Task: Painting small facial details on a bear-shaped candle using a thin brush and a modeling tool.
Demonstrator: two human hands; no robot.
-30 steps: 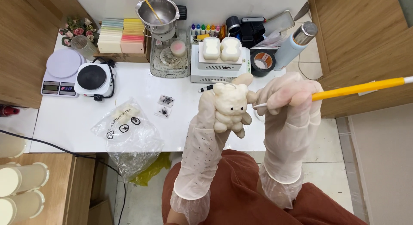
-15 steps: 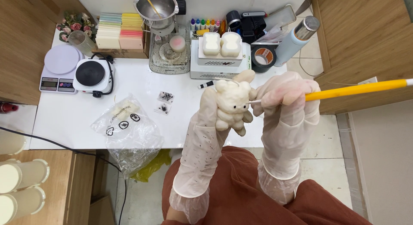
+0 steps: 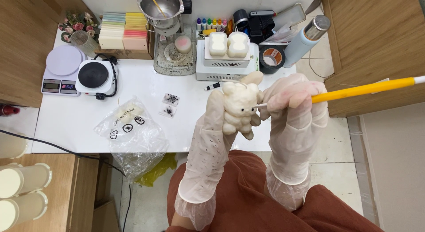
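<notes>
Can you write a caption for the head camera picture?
Gloved left hand holds cream bear figure; right hand touches yellow brush to it.

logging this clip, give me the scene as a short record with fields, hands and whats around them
left hand: gloved left hand holds a cream bear-shaped figure upright
right hand: gloved right hand grips a yellow-handled brush, tip at the figure's face
table: white table below the hands
back row: two cream figures on a white box, tape roll
left side: hot plate, scale, clear plastic bag
</notes>
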